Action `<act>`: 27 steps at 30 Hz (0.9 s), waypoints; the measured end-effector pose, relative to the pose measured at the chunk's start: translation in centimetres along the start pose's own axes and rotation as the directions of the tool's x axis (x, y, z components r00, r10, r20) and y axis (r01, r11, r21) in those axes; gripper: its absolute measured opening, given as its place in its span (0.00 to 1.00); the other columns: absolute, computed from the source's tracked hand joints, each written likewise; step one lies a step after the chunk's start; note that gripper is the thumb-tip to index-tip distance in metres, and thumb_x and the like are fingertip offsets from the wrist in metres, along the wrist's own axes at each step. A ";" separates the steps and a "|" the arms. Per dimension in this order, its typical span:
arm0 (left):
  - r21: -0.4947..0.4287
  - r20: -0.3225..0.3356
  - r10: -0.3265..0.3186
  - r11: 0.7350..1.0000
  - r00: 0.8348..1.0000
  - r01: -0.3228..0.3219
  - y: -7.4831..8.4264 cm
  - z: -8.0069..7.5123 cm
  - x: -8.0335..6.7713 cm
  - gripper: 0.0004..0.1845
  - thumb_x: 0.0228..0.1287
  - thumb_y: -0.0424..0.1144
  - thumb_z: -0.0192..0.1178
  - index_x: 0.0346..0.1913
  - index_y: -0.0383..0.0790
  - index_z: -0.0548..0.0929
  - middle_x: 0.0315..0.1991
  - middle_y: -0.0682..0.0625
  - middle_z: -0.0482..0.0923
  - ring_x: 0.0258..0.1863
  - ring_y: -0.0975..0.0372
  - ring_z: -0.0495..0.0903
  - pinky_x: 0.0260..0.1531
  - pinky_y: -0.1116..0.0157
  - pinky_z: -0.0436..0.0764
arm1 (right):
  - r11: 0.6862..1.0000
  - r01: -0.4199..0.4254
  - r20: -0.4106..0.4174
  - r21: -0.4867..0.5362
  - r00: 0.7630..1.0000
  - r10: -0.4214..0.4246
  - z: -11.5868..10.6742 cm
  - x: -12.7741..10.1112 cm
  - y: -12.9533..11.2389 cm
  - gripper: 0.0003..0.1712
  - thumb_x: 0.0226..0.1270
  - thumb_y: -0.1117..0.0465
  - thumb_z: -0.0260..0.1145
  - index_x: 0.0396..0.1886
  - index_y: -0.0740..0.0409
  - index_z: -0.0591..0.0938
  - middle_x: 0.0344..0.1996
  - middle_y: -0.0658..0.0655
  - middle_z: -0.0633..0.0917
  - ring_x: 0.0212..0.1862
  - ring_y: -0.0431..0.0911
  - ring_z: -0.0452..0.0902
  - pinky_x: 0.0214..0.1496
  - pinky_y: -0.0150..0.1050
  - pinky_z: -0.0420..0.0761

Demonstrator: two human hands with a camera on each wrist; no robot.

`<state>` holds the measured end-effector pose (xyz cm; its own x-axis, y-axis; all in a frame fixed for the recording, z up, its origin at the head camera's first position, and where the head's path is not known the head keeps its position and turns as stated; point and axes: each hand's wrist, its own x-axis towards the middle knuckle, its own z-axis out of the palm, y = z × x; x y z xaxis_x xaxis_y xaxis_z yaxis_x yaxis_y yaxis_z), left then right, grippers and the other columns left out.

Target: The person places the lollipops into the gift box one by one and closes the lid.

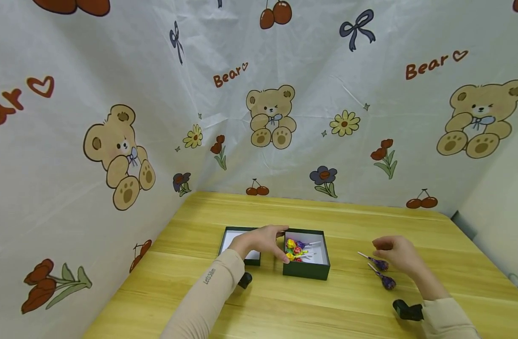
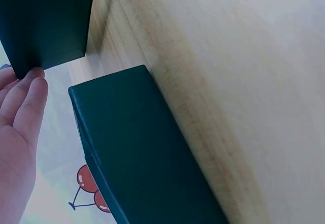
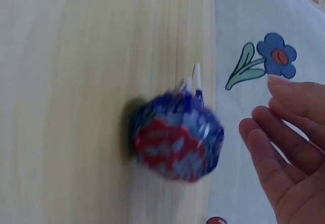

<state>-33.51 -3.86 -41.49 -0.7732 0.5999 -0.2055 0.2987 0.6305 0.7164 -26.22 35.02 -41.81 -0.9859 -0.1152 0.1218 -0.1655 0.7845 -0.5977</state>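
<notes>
A dark green box (image 1: 306,272) with a white inside holds several bright wrapped lollipops (image 1: 296,249). My left hand (image 1: 265,241) arches over the box's left wall, thumb near the far corner and fingers by the near one. In the left wrist view its straight fingertips (image 2: 31,89) touch a corner of the box (image 2: 45,21). Two purple lollipops (image 1: 379,264) (image 1: 387,282) lie on the table to the right. My right hand (image 1: 398,256) hovers just over them, loosely curled and holding nothing. In the right wrist view one lollipop (image 3: 177,135) lies on the wood, beside relaxed fingers (image 3: 284,148).
The box's lid (image 1: 237,241) lies upturned just left of the box, under my left wrist, and also shows as a dark green side (image 2: 137,153). The yellow wooden table (image 1: 318,306) is walled by a bear-print cloth (image 1: 267,113) at the back and left.
</notes>
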 end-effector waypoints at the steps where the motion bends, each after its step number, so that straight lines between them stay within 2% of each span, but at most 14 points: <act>1: 0.003 0.000 0.000 1.000 1.000 0.000 0.0 0.0 0.0 0.57 0.48 0.49 0.80 0.79 0.49 0.57 0.77 0.46 0.62 0.76 0.53 0.63 0.70 0.51 0.70 | 1.000 -0.007 0.012 -0.004 1.000 0.008 -0.1 -0.1 0.4 0.21 0.67 0.67 0.67 0.55 0.78 0.79 0.49 0.75 0.84 0.49 0.65 0.82 0.44 0.49 0.86; 7: 0.000 -0.003 -0.001 1.000 1.000 0.001 0.2 0.0 0.0 0.57 0.48 0.49 0.80 0.79 0.50 0.57 0.77 0.47 0.61 0.76 0.54 0.62 0.71 0.51 0.69 | 0.999 -0.036 0.057 -0.025 0.998 0.037 -0.3 0.0 2.3 0.22 0.65 0.67 0.69 0.53 0.79 0.80 0.47 0.74 0.85 0.48 0.63 0.82 0.46 0.53 0.84; 12: -0.005 0.000 0.002 1.000 1.000 -0.002 0.2 0.0 0.0 0.57 0.48 0.49 0.80 0.79 0.49 0.57 0.78 0.47 0.61 0.77 0.54 0.62 0.72 0.52 0.68 | 0.999 -0.044 0.088 -0.030 0.995 0.046 -0.2 0.0 3.2 0.20 0.61 0.67 0.72 0.50 0.77 0.82 0.41 0.67 0.87 0.42 0.53 0.83 0.43 0.44 0.83; 17: -0.003 0.001 -0.001 1.000 1.000 0.001 0.2 -0.1 0.0 0.58 0.48 0.49 0.80 0.80 0.49 0.57 0.78 0.47 0.60 0.77 0.53 0.61 0.72 0.51 0.68 | 0.999 -0.043 0.095 -0.015 0.994 0.044 -0.3 0.0 3.3 0.19 0.60 0.68 0.72 0.47 0.77 0.82 0.40 0.65 0.87 0.41 0.49 0.82 0.40 0.38 0.80; 27: -0.019 0.005 -0.017 1.000 1.000 0.017 0.4 0.0 -0.3 0.58 0.48 0.48 0.80 0.80 0.49 0.56 0.77 0.46 0.61 0.77 0.52 0.61 0.72 0.50 0.68 | 0.997 -0.074 0.106 0.010 0.992 0.072 -0.1 -0.7 2.7 0.14 0.62 0.69 0.71 0.45 0.74 0.84 0.38 0.60 0.87 0.39 0.46 0.80 0.38 0.37 0.78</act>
<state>-33.17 -3.73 -41.16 -0.7755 0.5915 -0.2209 0.2745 0.6310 0.7256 -26.01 37.33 -43.40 -0.9925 -0.1221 -0.0065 -0.0925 0.7846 -0.6130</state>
